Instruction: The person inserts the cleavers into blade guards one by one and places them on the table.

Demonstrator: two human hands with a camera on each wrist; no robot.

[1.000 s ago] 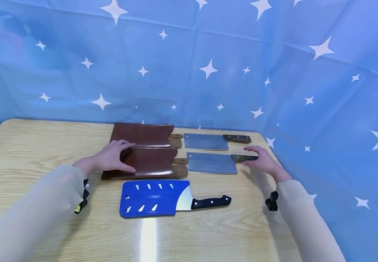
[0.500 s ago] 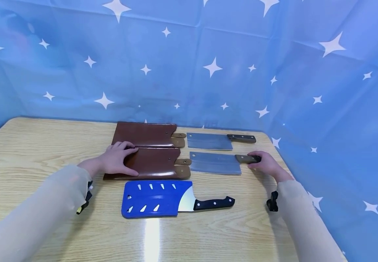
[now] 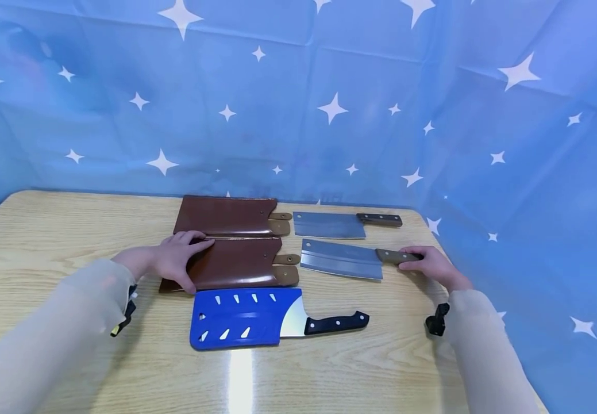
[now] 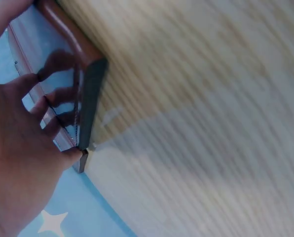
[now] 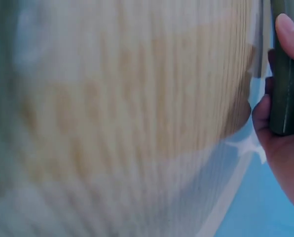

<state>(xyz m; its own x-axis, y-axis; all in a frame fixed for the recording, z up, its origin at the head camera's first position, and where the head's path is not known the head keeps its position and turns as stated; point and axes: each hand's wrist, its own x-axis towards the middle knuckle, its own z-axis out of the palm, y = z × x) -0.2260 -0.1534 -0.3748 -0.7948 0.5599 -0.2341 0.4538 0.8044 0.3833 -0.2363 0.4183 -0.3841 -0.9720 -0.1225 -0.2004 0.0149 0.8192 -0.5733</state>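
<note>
My right hand (image 3: 435, 267) grips the brown handle of the nearer bare cleaver (image 3: 341, 259). The right wrist view shows thumb and fingers wrapped round that handle (image 5: 287, 89). The blade points left, slightly skewed. My left hand (image 3: 171, 260) spreads over the closed left end of the nearer brown leather sheath (image 3: 241, 261), thumb at its near edge and fingers toward its far edge. In the left wrist view, fingers reflect in the glossy sheath (image 4: 48, 47); how firmly they press cannot be told. The sheath's open end with tan straps (image 3: 286, 267) lies close to the blade's tip.
Behind lie a second brown sheath (image 3: 223, 215) and a second bare cleaver (image 3: 329, 225). In front is a black-handled cleaver (image 3: 336, 323) in a blue slotted cover (image 3: 241, 319). A starry blue curtain (image 3: 277, 126) borders the wooden table (image 3: 70, 230) behind and at right.
My right hand has closed round the nearer cleaver's handle, and the blade has turned slightly. My left thumb has moved toward the sheath's near edge.
</note>
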